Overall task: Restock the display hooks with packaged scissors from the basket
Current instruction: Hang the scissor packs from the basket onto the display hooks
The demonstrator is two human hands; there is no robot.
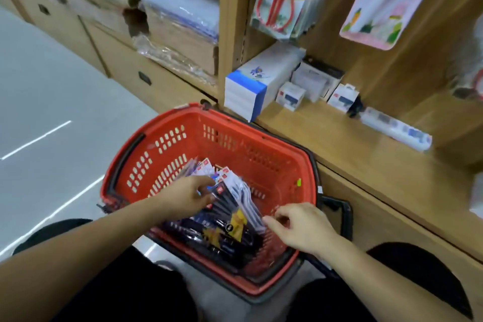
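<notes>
Scissor packs [235,204]: dark cards w/ white tops, fanned inside red basket [183,138], ctr frame. Your left grip [188,196] pinches their 10 o'clock end. Your right grip [300,225] curls at their 4 o'clock edge, hold unclear. Hung scissors [277,2] at 12; boxes [256,83] on shelf [366,154].

Basket: one red basket [235,138]
Handles: two black handles [126,154], one on each side of the basket
Grips: two, left grip [192,197] and right grip [304,229]
Packaged scissors [232,198]: at least six in a fanned bundle; the exact number cannot be told
Red-handled packs [277,5]: one hanging stack, number unclear
Pink pack [386,0]: one
Large blue-and-white box [245,91]: one
Dark-topped box [317,80]: one
Small white boxes [291,95]: two
Long white pack [397,129]: one
Drawer pulls [144,78]: two
</notes>
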